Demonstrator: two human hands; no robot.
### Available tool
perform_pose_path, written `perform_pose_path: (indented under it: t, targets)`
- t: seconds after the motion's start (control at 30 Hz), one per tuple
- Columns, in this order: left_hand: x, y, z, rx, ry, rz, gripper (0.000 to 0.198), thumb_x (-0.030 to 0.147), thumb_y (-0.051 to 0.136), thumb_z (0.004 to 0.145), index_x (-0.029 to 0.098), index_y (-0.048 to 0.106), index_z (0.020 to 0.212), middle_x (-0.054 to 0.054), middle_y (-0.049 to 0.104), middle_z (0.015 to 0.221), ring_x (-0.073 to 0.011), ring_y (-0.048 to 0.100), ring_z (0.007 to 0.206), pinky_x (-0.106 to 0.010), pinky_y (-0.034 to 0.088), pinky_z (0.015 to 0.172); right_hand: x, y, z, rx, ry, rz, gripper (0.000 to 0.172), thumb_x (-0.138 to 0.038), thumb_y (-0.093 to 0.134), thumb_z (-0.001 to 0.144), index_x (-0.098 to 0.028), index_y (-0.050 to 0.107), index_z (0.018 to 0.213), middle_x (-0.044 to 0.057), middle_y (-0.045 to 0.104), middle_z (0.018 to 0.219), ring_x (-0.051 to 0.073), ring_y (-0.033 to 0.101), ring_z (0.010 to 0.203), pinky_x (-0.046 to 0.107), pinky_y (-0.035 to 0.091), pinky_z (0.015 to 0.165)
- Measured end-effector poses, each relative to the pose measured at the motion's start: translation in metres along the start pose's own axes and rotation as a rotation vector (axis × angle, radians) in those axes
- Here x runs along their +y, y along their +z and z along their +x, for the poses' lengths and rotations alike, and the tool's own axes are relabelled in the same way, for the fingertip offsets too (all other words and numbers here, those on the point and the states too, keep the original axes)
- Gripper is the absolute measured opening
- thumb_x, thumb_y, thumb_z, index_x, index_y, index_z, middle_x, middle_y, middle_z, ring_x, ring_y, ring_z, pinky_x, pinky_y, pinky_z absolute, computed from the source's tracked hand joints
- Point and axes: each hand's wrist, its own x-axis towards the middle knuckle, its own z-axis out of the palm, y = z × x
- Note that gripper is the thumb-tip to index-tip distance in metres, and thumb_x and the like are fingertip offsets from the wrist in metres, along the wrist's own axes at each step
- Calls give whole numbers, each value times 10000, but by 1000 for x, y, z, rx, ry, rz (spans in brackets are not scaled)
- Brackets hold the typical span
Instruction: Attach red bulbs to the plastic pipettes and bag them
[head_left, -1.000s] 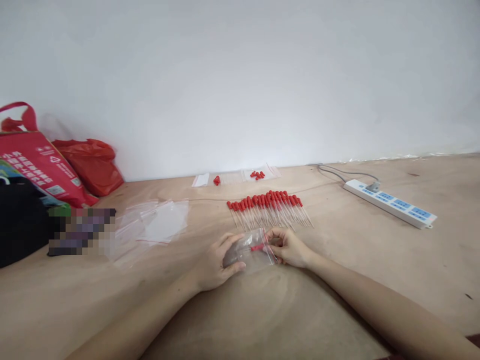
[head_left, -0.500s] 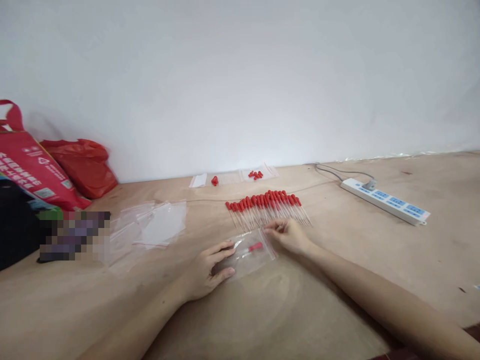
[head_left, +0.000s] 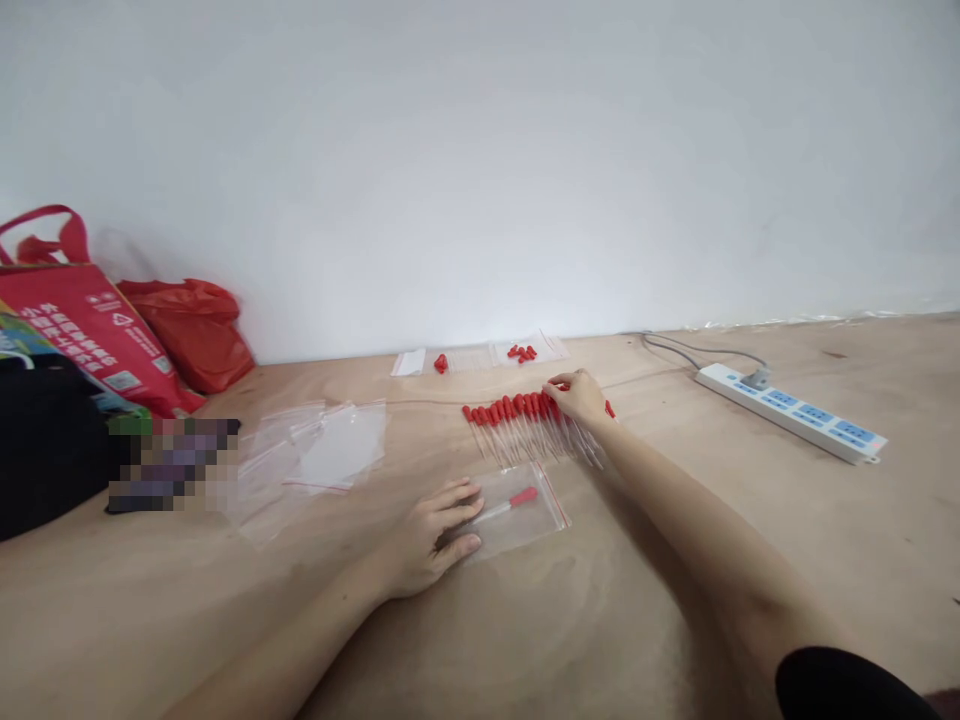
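My left hand (head_left: 433, 530) lies on the wooden table, thumb and fingers pinching the near left end of a small clear zip bag (head_left: 517, 515). Inside that bag lies one dropper with a red bulb (head_left: 523, 496). A row of several glass droppers with red bulbs (head_left: 517, 425) lies just beyond the bag. My right hand (head_left: 577, 395) reaches out over the right end of that row, its fingers curled onto the red bulbs; whether it grips one is unclear.
A stack of empty clear zip bags (head_left: 315, 455) lies to the left. Red bags (head_left: 112, 330) and a black item (head_left: 45, 440) stand at the far left. Loose red bulbs on bags (head_left: 517, 352) lie near the wall. A white power strip (head_left: 791, 412) is at the right.
My right hand has let go of the zip bag's mouth and moved away to the far right end of the dropper row. The left hand stays on the bag.
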Motion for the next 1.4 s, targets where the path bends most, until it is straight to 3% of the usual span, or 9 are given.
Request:
perform_pose_path:
  t: [0.13, 0.23, 0.37, 0.57, 0.77, 0.93, 1.17, 1.3, 1.4]
  targets:
    - [-1, 2, 0, 19, 7, -1, 374, 317, 490, 823, 200, 532, 1175, -102, 472, 1281, -245, 391, 1211, -442, 358, 977, 1, -16, 9, 26, -37, 174, 291, -425, 511, 706, -157, 613, 758, 42, 595, 768, 146, 558, 705, 271, 425, 675]
    - [0, 1, 0, 30, -1, 17, 372, 323, 495, 813, 185, 543, 1155, -120, 457, 1284, -254, 418, 1187, -437, 365, 972, 0, -35, 5, 62, -46, 351, 367, -503, 437, 749, -157, 526, 833, 20, 575, 722, 100, 518, 560, 232, 422, 528]
    - [2, -1, 0, 29, -6, 18, 389, 323, 497, 806, 186, 513, 1171, -121, 451, 1274, -256, 444, 1156, -433, 380, 958, 6, -49, -28, 14, 0, 711, 400, -573, 511, 695, -192, 444, 798, -31, 524, 629, 66, 451, 442, 187, 361, 391]
    - [-3, 1, 0, 19, -2, 22, 417, 336, 478, 815, 218, 451, 1214, -94, 438, 1282, -242, 431, 1164, -418, 373, 965, 16, -39, -85, -82, 149, 827, 413, -588, 533, 682, -203, 417, 776, -41, 502, 616, 70, 468, 453, 194, 396, 398]
    - [-4, 2, -1, 11, -23, 21, 429, 349, 474, 819, 218, 434, 1226, -90, 433, 1289, -240, 419, 1175, -413, 363, 975, 12, -30, -97, -71, 202, 896, 419, -589, 557, 658, -206, 412, 748, -24, 506, 680, 80, 505, 503, 222, 453, 449]
    - [-5, 3, 0, 12, -38, 15, 476, 372, 473, 819, 211, 393, 1260, -96, 424, 1304, -246, 387, 1202, -426, 343, 987, 6, -28, -109, -195, 281, 946, 431, -567, 627, 597, -216, 429, 749, -18, 522, 648, 125, 568, 566, 274, 504, 544]
    - [3, -2, 1, 1, -76, 5, 491, 367, 491, 811, 234, 383, 1272, -77, 443, 1302, -251, 375, 1212, -433, 331, 991, -5, -33, -124, -536, 156, 679, 399, -504, 628, 623, -173, 523, 817, -48, 519, 551, 44, 405, 344, 166, 307, 292]
    - [5, -4, 2, -6, -77, 13, 493, 354, 489, 813, 223, 379, 1275, -83, 437, 1307, -248, 371, 1215, -428, 330, 995, -3, -28, -125, -604, 97, 680, 364, -416, 668, 603, -182, 509, 832, 0, 593, 794, 19, 415, 372, 150, 304, 295]
    - [4, -3, 2, -19, -88, 24, 499, 352, 487, 812, 196, 378, 1274, -101, 426, 1313, -252, 367, 1217, -430, 329, 996, 0, -22, -126, -609, 68, 640, 293, -373, 649, 631, -180, 510, 802, 13, 610, 793, 47, 473, 424, 157, 320, 324]
